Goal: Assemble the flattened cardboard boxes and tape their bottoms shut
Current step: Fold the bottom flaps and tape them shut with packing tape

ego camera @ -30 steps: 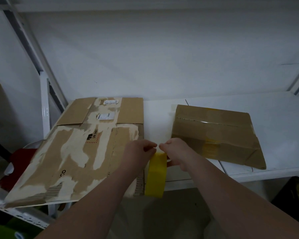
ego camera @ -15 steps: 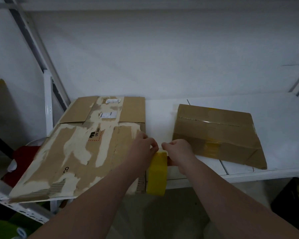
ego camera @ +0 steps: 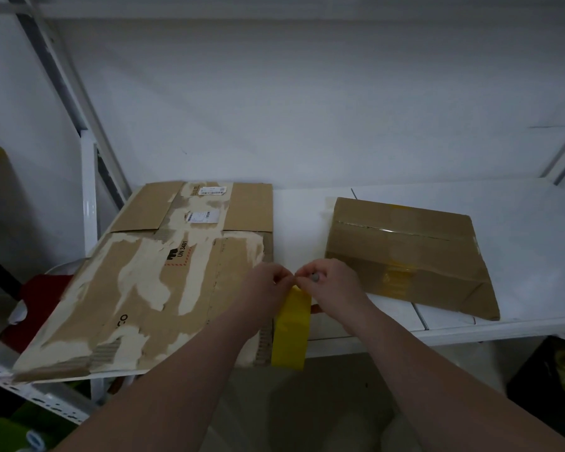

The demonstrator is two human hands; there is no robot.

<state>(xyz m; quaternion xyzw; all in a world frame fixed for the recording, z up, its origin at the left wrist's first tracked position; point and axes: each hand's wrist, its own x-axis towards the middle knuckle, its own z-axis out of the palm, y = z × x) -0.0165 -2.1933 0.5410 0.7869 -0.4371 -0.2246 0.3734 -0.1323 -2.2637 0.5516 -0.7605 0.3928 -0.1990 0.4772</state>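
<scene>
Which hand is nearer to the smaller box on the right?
Right. The right hand is just left of the smaller box; the left hand is farther left, over the large flattened box's edge. Both hold the yellow tape.

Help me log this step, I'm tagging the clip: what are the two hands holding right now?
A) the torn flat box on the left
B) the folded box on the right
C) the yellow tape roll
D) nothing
C: the left hand and the right hand meet at the top of the yellow tape roll and pinch it there, in front of the shelf edge.
</scene>
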